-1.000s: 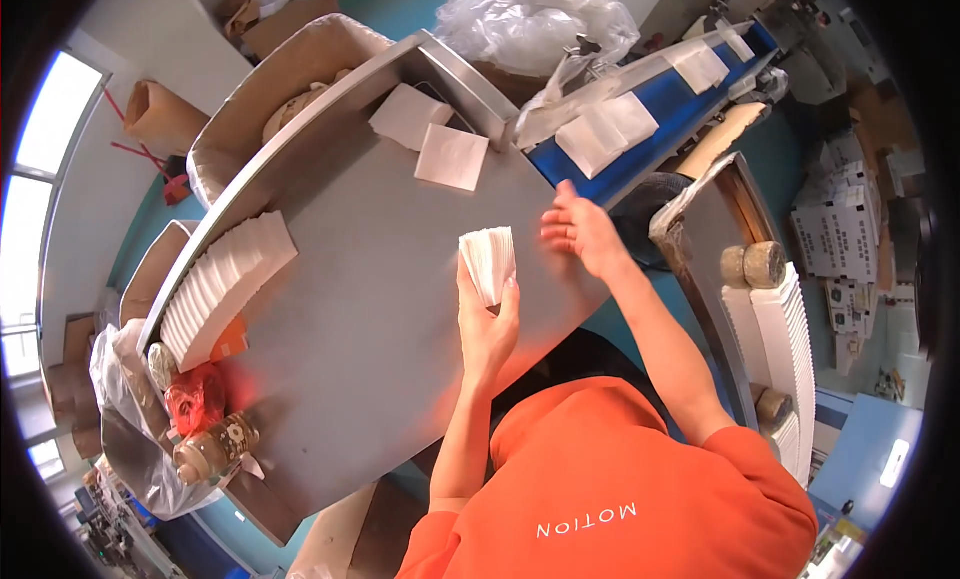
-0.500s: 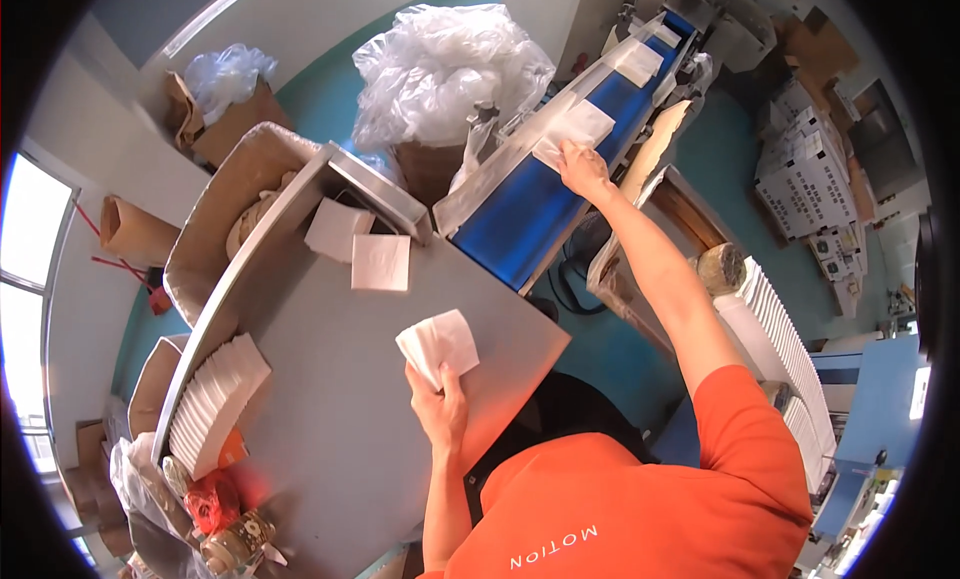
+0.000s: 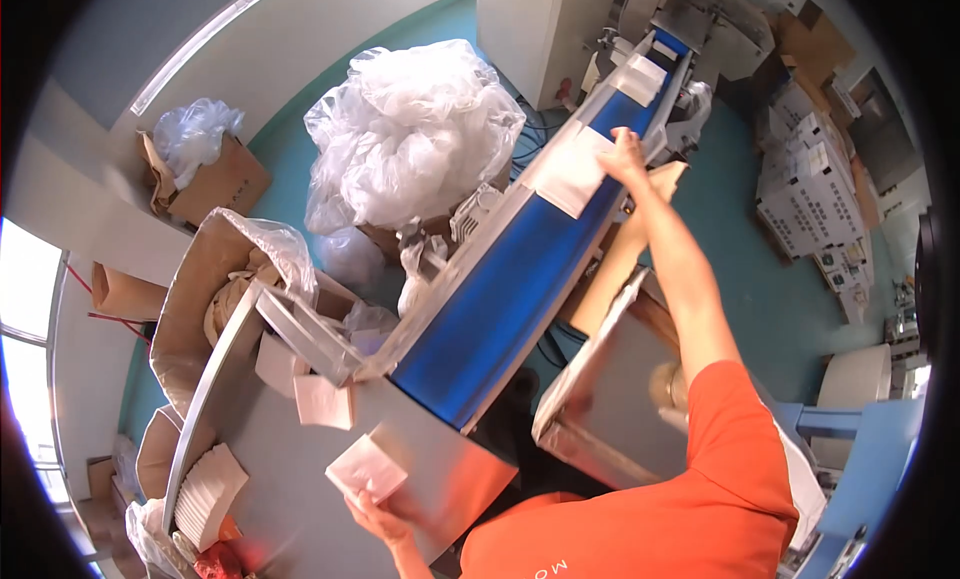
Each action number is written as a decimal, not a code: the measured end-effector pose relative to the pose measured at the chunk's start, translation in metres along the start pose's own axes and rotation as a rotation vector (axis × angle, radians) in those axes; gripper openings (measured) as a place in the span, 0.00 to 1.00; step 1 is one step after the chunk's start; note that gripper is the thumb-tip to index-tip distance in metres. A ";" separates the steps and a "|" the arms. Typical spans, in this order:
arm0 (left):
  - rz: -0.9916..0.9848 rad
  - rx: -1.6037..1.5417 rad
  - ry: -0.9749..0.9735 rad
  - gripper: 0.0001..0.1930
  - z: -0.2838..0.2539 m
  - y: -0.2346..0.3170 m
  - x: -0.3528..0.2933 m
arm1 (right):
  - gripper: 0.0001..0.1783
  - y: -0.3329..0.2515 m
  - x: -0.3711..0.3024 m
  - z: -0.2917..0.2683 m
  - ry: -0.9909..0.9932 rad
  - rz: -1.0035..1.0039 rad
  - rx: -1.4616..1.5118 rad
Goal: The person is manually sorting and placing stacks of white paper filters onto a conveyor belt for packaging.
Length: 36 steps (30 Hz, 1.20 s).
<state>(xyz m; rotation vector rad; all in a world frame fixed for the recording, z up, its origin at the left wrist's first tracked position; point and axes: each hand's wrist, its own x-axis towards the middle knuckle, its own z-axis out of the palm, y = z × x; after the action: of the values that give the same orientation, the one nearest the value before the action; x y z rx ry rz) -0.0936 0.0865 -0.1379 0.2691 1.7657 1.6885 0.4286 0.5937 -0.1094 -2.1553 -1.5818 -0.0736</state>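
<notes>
My left hand [image 3: 378, 519] is closed round the near edge of a small stack of folded white paper napkins [image 3: 367, 469], held over the grey metal table [image 3: 300, 479]. Far forward, my right arm stretches out along the blue conveyor belt [image 3: 470, 349]. There my right hand [image 3: 625, 159] has its fingers bent at the right edge of white folded napkins [image 3: 572, 174] lying on the belt. Farther up the belt sits another white stack [image 3: 638, 79]. Two more napkin stacks, one [image 3: 325, 403] overlapping the other [image 3: 278, 364], rest by the table's far corner.
A long row of napkins [image 3: 208, 494] leans against the table's left rim. Beyond the table stand a lined carton [image 3: 190, 299] and a big heap of clear plastic bags [image 3: 415, 139]. An open-topped bin [image 3: 600, 409] is right of the belt; printed boxes [image 3: 815, 184] are stacked farther right.
The view has shifted forward along the belt. My right hand has moved from on top of the belt napkins to their right edge. My left hand still holds its stack.
</notes>
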 end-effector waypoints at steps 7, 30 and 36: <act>-0.012 0.013 0.024 0.29 0.008 0.005 0.005 | 0.24 0.043 0.102 0.030 -0.574 -0.015 0.192; -0.044 -0.175 0.225 0.18 -0.036 0.021 0.022 | 0.23 -0.255 -0.430 -0.094 -0.725 -0.735 0.528; 0.201 -0.100 0.333 0.19 -0.111 -0.017 0.025 | 0.12 -0.228 -0.333 -0.074 -0.546 -0.495 0.452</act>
<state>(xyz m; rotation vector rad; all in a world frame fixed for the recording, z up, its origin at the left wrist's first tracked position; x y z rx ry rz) -0.1722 0.0087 -0.1690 0.1277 1.9349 2.0560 0.1243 0.3210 -0.0700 -1.4638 -2.1476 0.7006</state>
